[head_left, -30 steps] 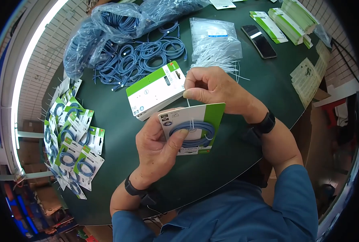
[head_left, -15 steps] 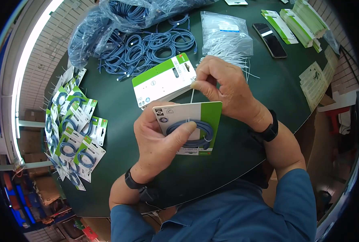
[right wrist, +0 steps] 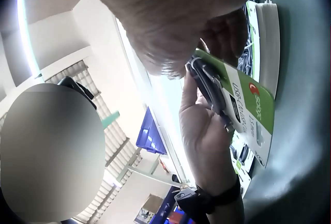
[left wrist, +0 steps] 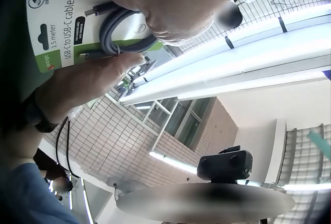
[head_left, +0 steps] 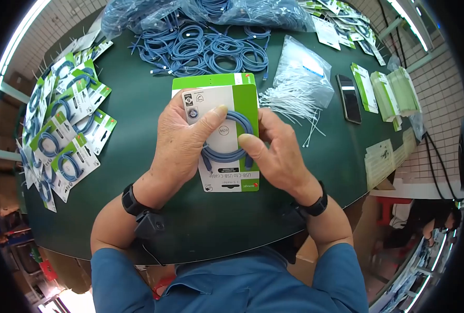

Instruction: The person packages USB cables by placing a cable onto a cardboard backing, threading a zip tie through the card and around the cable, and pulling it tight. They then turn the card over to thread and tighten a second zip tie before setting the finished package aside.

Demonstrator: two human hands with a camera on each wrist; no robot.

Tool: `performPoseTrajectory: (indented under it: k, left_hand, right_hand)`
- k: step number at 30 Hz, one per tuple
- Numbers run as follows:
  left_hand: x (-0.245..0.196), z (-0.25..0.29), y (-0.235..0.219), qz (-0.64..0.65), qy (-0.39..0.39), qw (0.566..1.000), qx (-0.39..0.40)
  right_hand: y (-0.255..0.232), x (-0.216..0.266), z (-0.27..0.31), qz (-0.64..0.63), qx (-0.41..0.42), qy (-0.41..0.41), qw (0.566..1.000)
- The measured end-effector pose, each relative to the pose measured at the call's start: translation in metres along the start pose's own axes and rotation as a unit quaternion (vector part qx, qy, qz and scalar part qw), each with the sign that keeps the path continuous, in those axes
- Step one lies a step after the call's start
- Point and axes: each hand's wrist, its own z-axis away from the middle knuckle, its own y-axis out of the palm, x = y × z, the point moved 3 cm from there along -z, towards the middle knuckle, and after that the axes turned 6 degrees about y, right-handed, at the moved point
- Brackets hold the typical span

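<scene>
A white and green card (head_left: pixel 203 177) with a coiled blue USB-C cable (head_left: pixel 246 125) on its face is held up before the person's chest. My left hand (head_left: pixel 174 141) grips the card from its left side, thumb lying on the coil and the other fingers hidden behind. On the right edge, my right hand (head_left: pixel 281 154) pinches card and coil, with its thumb pressing the cable. Both cable plugs hang at the card's lower part. Just beyond, partly covered, lies a stack of cards (head_left: pixel 206 81). A white tie (left wrist: pixel 118 50) shows on the coil in the left wrist view.
Packaged cables (head_left: pixel 65 135) are heaped at the left. Loose cable coils (head_left: pixel 206 49) lie at the back, before a clear plastic bag (head_left: pixel 263 13). Zip ties (head_left: pixel 294 101) spill from their bag (head_left: pixel 307 65) beside a phone (head_left: pixel 350 99). More cards (head_left: pixel 365 86) stand right.
My right hand has come down from tugging a white tie above the card to the coil's right side. The card now faces upward more squarely, and the view has shifted.
</scene>
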Motion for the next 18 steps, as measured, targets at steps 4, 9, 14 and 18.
performPoseTrajectory:
  k: [4,9,14,18]
  left_hand:
    - [0.001,0.001,0.003,0.018,-0.028,0.999,0.006]
    - [-0.021,0.002,0.009,-0.212,0.183,0.960,-0.011]
    - [-0.049,0.021,0.032,-0.561,0.400,0.704,0.172]
    - [-0.030,0.032,0.043,-0.611,0.421,0.626,0.239]
  right_hand:
    - [0.003,-0.001,0.000,0.018,0.011,0.030,0.999]
    - [-0.007,0.002,-0.004,-0.053,-0.045,0.044,0.997]
    - [-0.010,-0.008,-0.006,-0.068,-0.067,0.031,0.995]
    - [-0.004,-0.020,-0.011,0.009,-0.110,-0.011,0.994]
